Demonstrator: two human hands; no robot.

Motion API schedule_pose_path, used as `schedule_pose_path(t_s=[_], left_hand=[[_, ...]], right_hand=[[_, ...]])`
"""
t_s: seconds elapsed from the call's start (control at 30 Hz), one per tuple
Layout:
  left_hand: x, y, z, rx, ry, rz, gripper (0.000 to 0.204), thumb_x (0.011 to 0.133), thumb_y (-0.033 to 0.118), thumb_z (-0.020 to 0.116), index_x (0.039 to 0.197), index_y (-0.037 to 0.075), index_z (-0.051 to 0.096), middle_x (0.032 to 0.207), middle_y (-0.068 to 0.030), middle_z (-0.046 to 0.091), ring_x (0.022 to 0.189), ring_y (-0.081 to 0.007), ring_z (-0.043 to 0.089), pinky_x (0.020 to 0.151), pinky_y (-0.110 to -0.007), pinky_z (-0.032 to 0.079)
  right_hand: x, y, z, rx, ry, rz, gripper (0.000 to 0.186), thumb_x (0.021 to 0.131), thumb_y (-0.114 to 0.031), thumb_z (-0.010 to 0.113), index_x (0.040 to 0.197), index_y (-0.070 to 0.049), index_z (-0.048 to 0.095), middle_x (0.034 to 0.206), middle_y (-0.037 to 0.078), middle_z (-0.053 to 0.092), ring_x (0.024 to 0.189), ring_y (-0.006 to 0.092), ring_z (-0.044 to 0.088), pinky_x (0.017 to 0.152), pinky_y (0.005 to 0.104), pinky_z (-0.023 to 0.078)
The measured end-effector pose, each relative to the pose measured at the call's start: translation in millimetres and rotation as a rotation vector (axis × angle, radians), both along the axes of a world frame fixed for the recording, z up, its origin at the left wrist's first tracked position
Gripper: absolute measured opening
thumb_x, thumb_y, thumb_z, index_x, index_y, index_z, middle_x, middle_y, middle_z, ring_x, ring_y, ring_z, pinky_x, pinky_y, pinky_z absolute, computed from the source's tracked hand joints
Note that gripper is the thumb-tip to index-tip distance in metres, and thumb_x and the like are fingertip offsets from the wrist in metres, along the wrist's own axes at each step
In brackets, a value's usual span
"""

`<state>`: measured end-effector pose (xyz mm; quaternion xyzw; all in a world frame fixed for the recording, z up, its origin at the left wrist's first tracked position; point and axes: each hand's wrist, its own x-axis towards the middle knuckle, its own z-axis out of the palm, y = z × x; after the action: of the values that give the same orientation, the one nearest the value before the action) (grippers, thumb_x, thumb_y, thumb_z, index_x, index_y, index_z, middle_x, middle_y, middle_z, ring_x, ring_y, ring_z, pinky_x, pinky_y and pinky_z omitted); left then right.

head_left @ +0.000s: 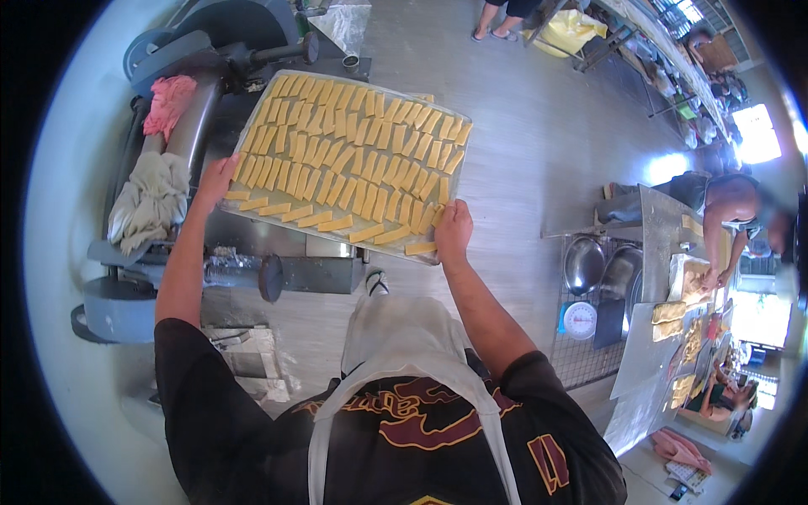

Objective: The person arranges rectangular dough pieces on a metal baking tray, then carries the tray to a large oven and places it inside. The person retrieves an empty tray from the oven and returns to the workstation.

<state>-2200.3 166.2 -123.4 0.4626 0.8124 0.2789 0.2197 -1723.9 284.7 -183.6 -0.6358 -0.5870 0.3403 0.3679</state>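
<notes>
A wide metal baking tray point(396, 250) is held up in front of me, tilted slightly down to the right. Rows of pale yellow dough strips point(337, 156) cover it, most set close together, with a looser line along the near edge. My left hand point(218, 179) grips the tray's left side near its near corner. At the near right corner my right hand point(454, 225) is closed round the rim. The fingers of both hands are partly hidden under the tray.
Left stands a grey roller machine point(198, 109) with a pink cloth point(170, 103) and a cream cloth point(151, 198). At right a co-worker point(728, 202) handles dough on a metal table point(635, 362); metal bowls point(583, 265) and a dial scale point(579, 320) sit on a rack. Another person's legs point(497, 21) show far ahead.
</notes>
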Motion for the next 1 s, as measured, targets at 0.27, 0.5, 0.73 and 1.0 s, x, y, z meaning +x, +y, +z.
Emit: schedule_pose_path(t_s=[0.27, 0.5, 0.73, 1.0], left_hand=[[-83.1, 65.0, -114.7, -0.011, 0.002, -0.080, 0.052, 0.098, 0.044, 0.043, 0.100, -0.004, 0.063, 0.082, -0.0217, 0.064, 0.078, -0.0298, 0.063, 0.075, -0.037, 0.046], [-88.6, 82.4, -140.6, -0.042, 0.158, -0.085, 0.052, 0.100, 0.041, 0.039, 0.097, -0.005, 0.064, 0.090, -0.0248, 0.064, 0.087, -0.0376, 0.061, 0.079, -0.042, 0.045], [-86.9, 95.9, -141.9, -0.061, 0.189, -0.052, 0.050, 0.100, 0.041, 0.037, 0.100, -0.001, 0.064, 0.095, -0.0269, 0.063, 0.091, -0.0435, 0.058, 0.080, -0.047, 0.044], [-81.5, 103.6, -138.0, -0.046, 0.210, -0.038, 0.049, 0.100, 0.039, 0.038, 0.102, -0.002, 0.064, 0.098, -0.0258, 0.064, 0.095, -0.0414, 0.059, 0.083, -0.043, 0.045]], right_hand=[[-70.6, 54.9, -54.5, -0.118, -0.241, -0.033, 0.024, 0.094, -0.022, 0.041, 0.088, -0.003, 0.054, 0.084, 0.023, 0.062, 0.082, 0.0431, 0.058, 0.072, 0.0511, 0.044], [-81.9, 85.5, -56.2, -0.215, -0.421, -0.006, 0.020, 0.092, -0.022, 0.044, 0.093, -0.004, 0.054, 0.090, 0.022, 0.064, 0.083, 0.0419, 0.061, 0.073, 0.0521, 0.047], [-83.0, 100.2, -47.6, -0.167, -0.441, 0.007, 0.019, 0.091, -0.023, 0.046, 0.094, -0.006, 0.055, 0.092, 0.021, 0.064, 0.086, 0.0409, 0.061, 0.075, 0.0515, 0.048], [-71.9, 93.3, -55.7, -0.035, -0.423, 0.021, 0.023, 0.092, -0.024, 0.048, 0.104, -0.007, 0.057, 0.095, 0.017, 0.064, 0.090, 0.0370, 0.060, 0.078, 0.0492, 0.047]])
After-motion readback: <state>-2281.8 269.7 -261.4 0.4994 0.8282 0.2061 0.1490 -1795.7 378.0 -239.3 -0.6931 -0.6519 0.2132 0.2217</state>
